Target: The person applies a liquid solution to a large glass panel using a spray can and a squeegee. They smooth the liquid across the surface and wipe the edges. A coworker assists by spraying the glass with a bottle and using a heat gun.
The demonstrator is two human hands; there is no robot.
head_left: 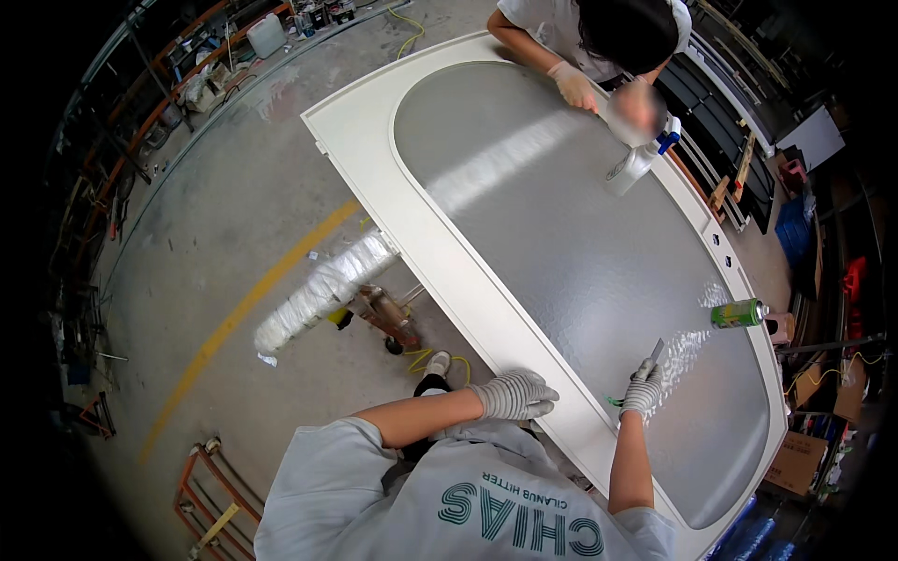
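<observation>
our gloved right hand (643, 385) is clamped on a small flat metal scraper blade (657, 351), tip on the big frosted glass oval (561, 243) of the white door frame (440, 252). left hand (514, 395) rests flat, fingers together, on the frame edge (steadying). we'd keep the blade low and push gently.

Gloved left hand (513, 395) flat, right hand (643, 385) gripping

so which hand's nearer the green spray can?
Right. The right hand, gripping a small scraper, is on the glass just below-left of the green spray can; the left hand rests on the white frame, farther left.
</observation>
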